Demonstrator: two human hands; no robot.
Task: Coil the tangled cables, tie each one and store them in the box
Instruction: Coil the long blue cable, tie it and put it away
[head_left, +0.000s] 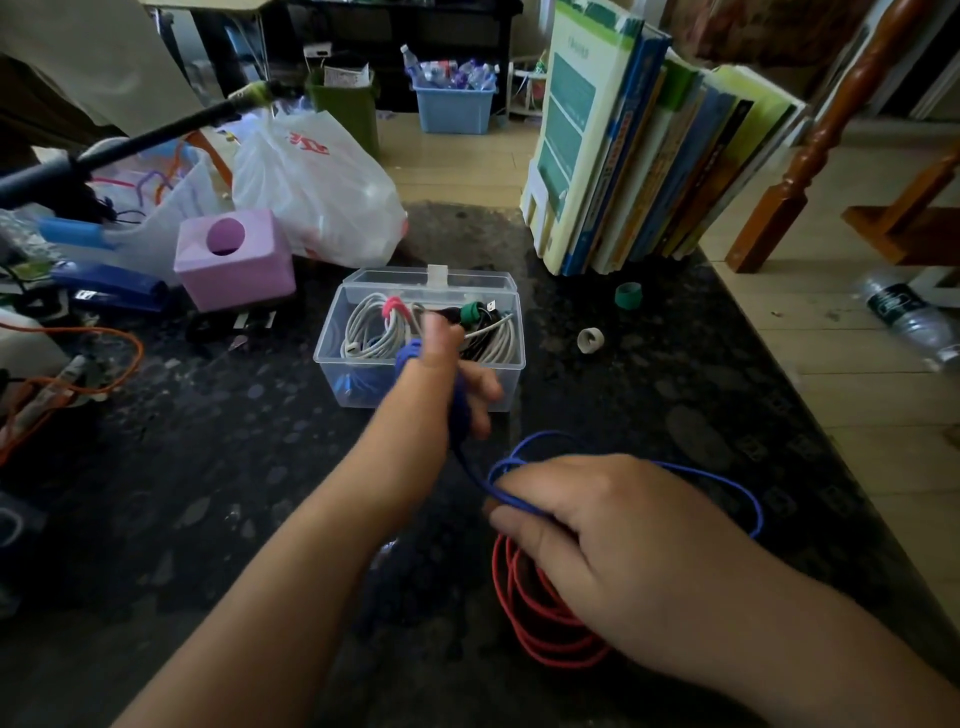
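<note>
A blue cable (524, 462) is held between both hands above the dark table (218, 467). The left hand (447, 374) is closed around a wound bundle of it, raised just in front of the clear plastic box (421, 338), where white cables (374, 327) already lie coiled. The right hand (623, 540) is pinched on the cable's loose loops, which trail beyond and right of it. A coiled red cable (540, 618) is partly covered beneath the right hand.
</note>
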